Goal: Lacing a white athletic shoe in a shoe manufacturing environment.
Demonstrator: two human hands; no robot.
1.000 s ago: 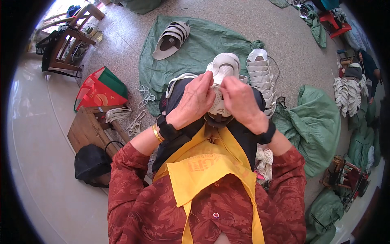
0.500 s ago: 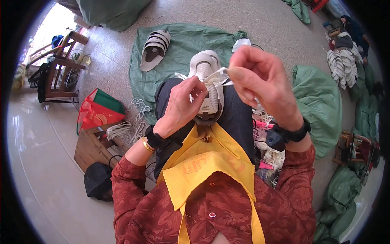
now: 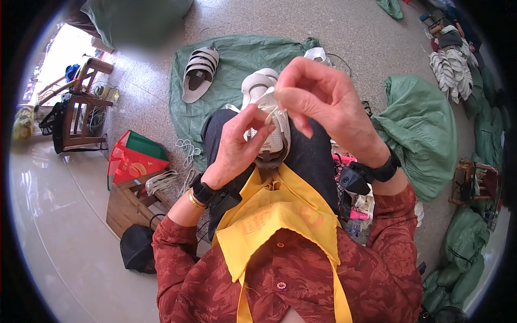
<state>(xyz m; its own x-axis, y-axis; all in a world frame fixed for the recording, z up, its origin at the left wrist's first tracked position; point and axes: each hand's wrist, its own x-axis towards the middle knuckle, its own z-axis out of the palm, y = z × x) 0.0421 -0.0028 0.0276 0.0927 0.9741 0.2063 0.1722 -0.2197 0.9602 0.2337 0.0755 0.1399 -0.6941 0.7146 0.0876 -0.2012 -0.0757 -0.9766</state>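
Near green cloth (image 3: 231, 60), pinching white lace (image 3: 267, 100) in right hand (image 3: 329, 105), curling left hand (image 3: 237, 141) beside shoe (image 3: 274, 140) with unclear grip; apparently strung yet untied.

Faded orange lettering (image 3: 263, 218), only partly legible, stands on the apron (image 3: 286, 206), and a small orange print (image 3: 148, 159), not readable, stands on the bag (image 3: 127, 161).
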